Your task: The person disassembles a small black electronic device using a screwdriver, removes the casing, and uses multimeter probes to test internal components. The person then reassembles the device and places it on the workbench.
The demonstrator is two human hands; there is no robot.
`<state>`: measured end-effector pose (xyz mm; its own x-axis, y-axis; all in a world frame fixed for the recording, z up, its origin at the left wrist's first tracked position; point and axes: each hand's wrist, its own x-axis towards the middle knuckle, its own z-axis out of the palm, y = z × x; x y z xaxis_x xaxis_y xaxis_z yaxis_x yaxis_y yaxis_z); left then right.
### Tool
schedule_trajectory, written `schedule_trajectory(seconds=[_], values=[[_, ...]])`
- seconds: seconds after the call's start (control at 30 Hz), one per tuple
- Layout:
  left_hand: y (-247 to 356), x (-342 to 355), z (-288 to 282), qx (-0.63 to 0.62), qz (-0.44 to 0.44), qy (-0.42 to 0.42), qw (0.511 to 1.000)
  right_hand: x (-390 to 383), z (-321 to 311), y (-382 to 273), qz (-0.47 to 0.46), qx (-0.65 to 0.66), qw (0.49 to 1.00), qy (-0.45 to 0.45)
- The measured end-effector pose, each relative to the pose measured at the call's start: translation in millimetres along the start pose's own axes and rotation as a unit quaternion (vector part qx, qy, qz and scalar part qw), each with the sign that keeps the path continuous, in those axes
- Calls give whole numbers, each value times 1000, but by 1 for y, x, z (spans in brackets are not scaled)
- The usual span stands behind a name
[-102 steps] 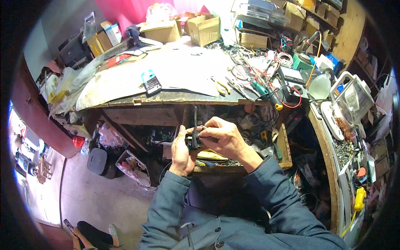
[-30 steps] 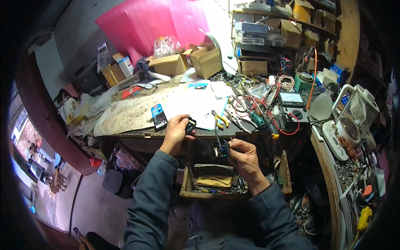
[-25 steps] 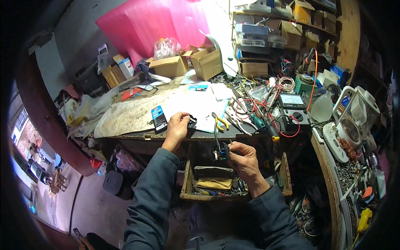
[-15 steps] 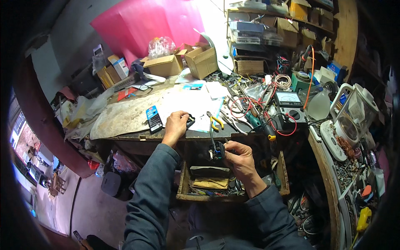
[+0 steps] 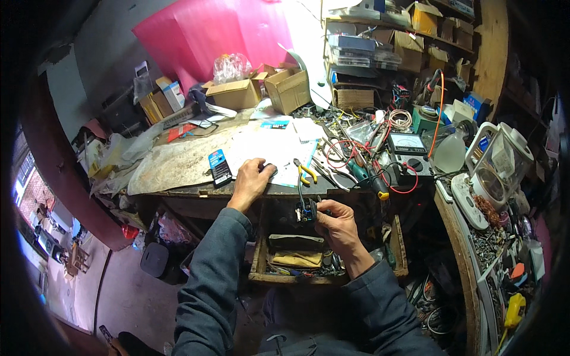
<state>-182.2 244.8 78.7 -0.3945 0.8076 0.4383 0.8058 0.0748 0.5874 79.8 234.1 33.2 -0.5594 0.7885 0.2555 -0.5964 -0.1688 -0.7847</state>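
My right hand [image 5: 333, 221] holds a small dark electrical part with short wires [image 5: 307, 209] in front of the workbench edge, above an open wooden drawer [image 5: 263, 256]. My left hand [image 5: 251, 180] rests palm down on the bench top, its fingers over a small dark object [image 5: 270, 170] on white paper sheets [image 5: 267, 147]. Whether the left hand grips that object I cannot tell. Yellow-handled pliers [image 5: 306, 172] lie just to the right of my left hand. Both forearms wear dark blue-grey sleeves.
A small blue and black packet [image 5: 219, 167] lies left of my left hand. An analogue meter [image 5: 407, 148], red wires and hand tools crowd the bench's right. Cardboard boxes [image 5: 288, 90] and a pink sheet [image 5: 215, 35] stand behind. A white appliance [image 5: 490, 172] sits far right.
My hands have come apart: they held the part together low before the bench. The left hand went up onto the bench top and now lies flat there. The right hand keeps the part.
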Motion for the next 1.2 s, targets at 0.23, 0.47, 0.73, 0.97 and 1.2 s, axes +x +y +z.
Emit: schedule_trajectory(seconds=[0.23,0.47,0.73,0.97,1.2], values=[[-10,0,-9,-51,58,-51,996,2,-2,2,-13,-19,1000,-2],[-6,7,-47,-243,-66,-127,959,2,-3,4,-3,-22,1000,-12],[-5,6,-81,-456,-178,-117,864,2,0,1,-23,-9,999,-28],[4,6,-76,-483,-194,-102,848,2,-2,-1,-32,-12,999,-27],[0,10,-54,-399,-170,-114,894,2,-2,-2,-24,-18,999,-12]])
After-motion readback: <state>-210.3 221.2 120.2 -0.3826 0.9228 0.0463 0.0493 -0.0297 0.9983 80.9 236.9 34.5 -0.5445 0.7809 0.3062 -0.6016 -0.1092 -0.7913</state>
